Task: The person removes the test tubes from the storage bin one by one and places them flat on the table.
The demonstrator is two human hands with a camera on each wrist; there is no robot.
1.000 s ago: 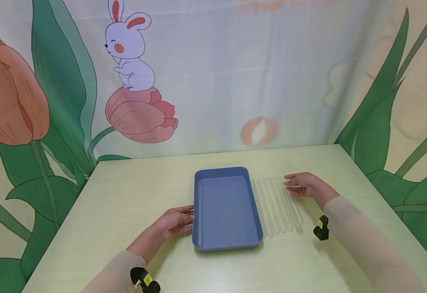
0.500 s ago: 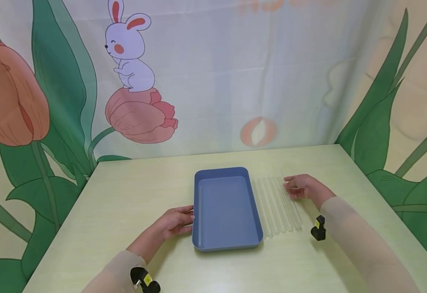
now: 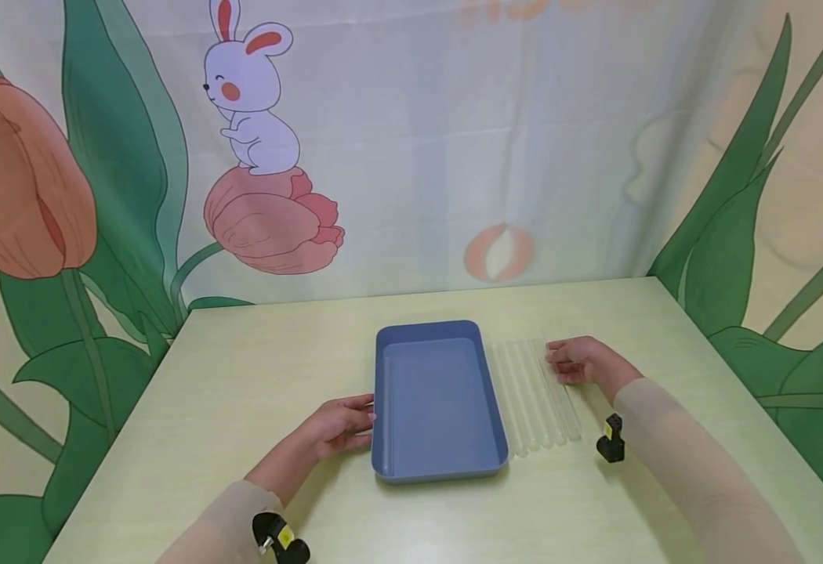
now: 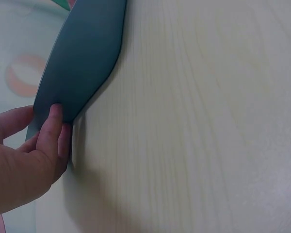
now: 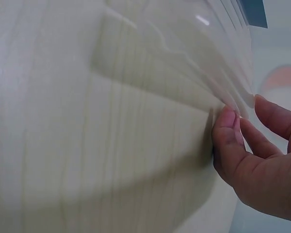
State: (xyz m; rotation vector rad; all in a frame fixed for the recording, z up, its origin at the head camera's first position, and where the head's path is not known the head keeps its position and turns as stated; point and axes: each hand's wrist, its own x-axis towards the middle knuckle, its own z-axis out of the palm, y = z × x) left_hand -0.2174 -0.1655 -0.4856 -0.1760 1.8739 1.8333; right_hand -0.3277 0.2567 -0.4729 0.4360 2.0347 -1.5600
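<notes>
Tubes [image 3: 534,395] of clear plastic lie in a row on the table [image 3: 242,376], just right of the blue tray [image 3: 436,466]. Right hand [image 3: 581,360] pinches the outermost tube's far end; left hand [image 3: 337,425] presses straight fingers against the tray's left wall.

My right hand [image 3: 581,361] has slid a little nearer to me along the outermost clear tube [image 3: 561,395], fingertips touching its far end. That tube has shifted slightly inward, lying closer against the row of clear tubes [image 3: 527,399] beside the blue tray [image 3: 436,399]. My right forearm has drawn back too.
</notes>
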